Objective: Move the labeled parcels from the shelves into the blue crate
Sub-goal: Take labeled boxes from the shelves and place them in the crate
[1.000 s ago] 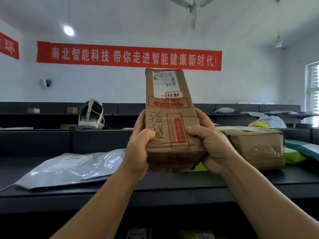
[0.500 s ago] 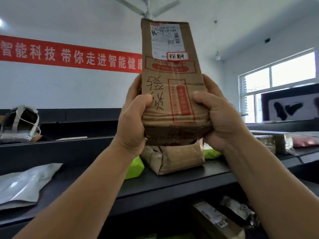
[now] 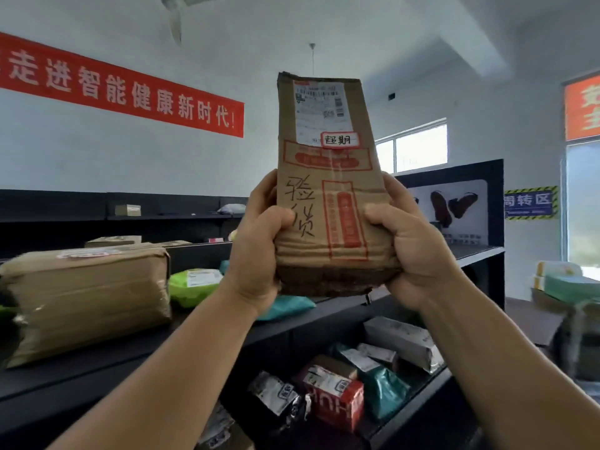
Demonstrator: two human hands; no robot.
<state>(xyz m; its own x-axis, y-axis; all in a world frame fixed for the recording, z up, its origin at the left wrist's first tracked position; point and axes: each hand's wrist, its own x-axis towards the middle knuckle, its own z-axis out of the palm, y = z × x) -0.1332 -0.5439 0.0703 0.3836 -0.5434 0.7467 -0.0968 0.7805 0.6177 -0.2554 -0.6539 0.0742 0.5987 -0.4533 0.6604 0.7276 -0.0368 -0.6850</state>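
Both the left hand and right hand grip the tall cardboard parcel low, above the shelf, so its unsupported top could tip

Parcel upright between both hands, above the shelf.
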